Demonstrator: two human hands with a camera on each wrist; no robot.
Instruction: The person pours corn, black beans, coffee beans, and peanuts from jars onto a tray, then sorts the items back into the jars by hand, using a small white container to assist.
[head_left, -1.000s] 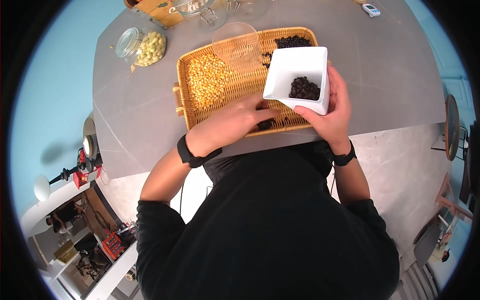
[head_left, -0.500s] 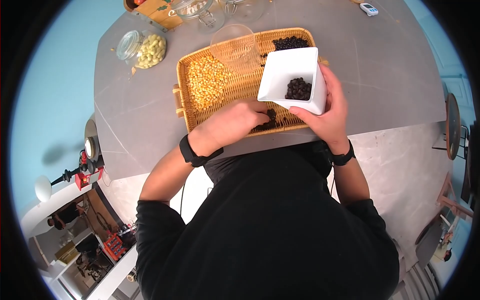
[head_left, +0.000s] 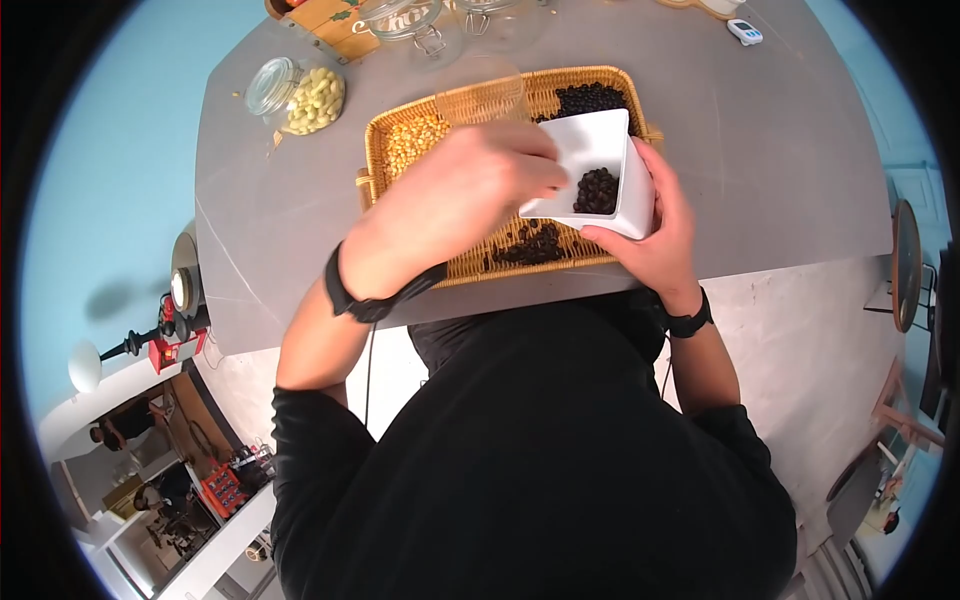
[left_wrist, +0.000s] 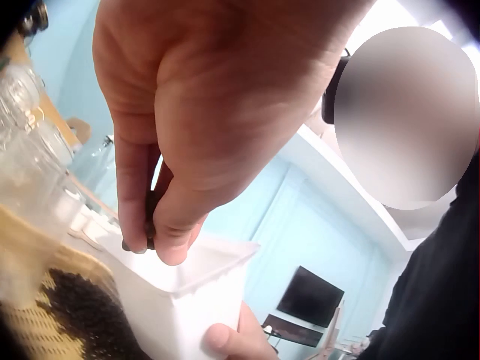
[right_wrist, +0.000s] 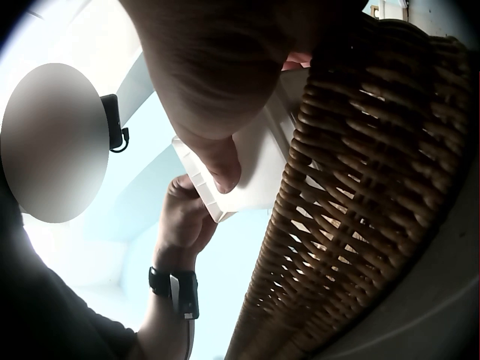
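A white square container (head_left: 588,138), tilted toward the left, is gripped by my right hand (head_left: 662,225), its thumb along the near side. Dark brown beans (head_left: 597,190) lie in a heap inside it. My left hand (head_left: 475,185) is at the container's left rim. In the left wrist view its fingertips pinch a few dark beans (left_wrist: 151,214) over the opening. Below, more dark brown beans (head_left: 533,245) are scattered along the near side of a wicker tray (head_left: 372,160). From the right wrist view, my right thumb (right_wrist: 225,169) presses the container's wall beside the tray's woven side.
Yellow corn kernels (head_left: 412,140) fill the tray's left part, partly behind my left hand. Black beans (head_left: 592,97) lie at its far right corner. A clear cup (head_left: 485,92) stands in the tray. Beyond are a jar of pale nuts (head_left: 315,100), glass jars (head_left: 430,40) and a small timer (head_left: 744,32).
My left hand gathered dark beans from the tray's near side, then rose up to the white container's rim. My right hand has kept hold of the container, which shifted slightly.
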